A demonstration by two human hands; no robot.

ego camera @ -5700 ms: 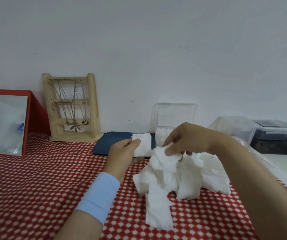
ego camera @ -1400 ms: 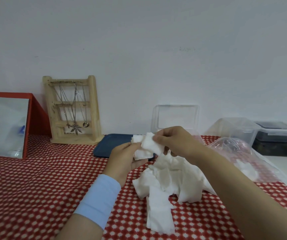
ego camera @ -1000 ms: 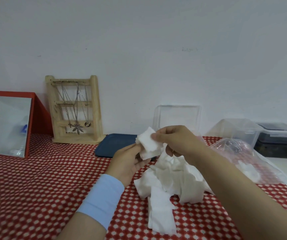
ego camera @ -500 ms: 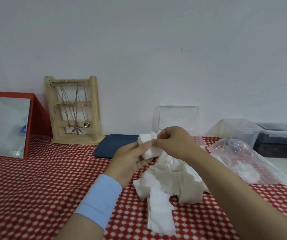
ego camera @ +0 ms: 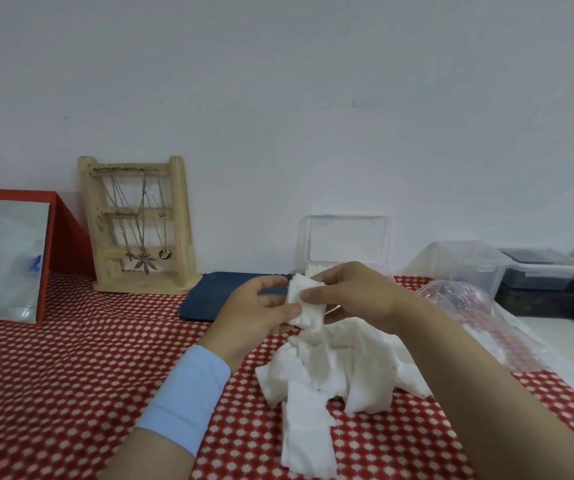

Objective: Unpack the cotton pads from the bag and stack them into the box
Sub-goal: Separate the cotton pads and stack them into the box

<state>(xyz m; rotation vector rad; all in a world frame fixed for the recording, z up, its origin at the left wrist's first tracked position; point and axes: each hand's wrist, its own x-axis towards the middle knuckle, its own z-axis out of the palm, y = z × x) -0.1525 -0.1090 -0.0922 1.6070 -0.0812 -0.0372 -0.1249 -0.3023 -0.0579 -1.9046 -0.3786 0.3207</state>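
Note:
A loose heap of white cotton pads (ego camera: 341,368) lies on the red checked cloth in front of me. My left hand (ego camera: 254,317) holds a small stack of pads (ego camera: 304,308) between thumb and fingers. My right hand (ego camera: 355,296) pinches the same stack from the right side, above the heap. Behind my hands stands a small clear plastic box (ego camera: 346,242) with its lid up; its lower part is hidden. The clear plastic bag (ego camera: 479,317) lies crumpled to the right with a few pads inside.
A dark blue tray (ego camera: 216,296) lies behind my left hand. A wooden necklace stand (ego camera: 136,223) and a red-framed mirror (ego camera: 12,258) stand at the back left. Clear and dark lidded containers (ego camera: 507,268) sit at the back right.
My right hand took a pad from the heap and laid it on the stack in my left hand. Both hands now press the stack together, slightly lower than before.

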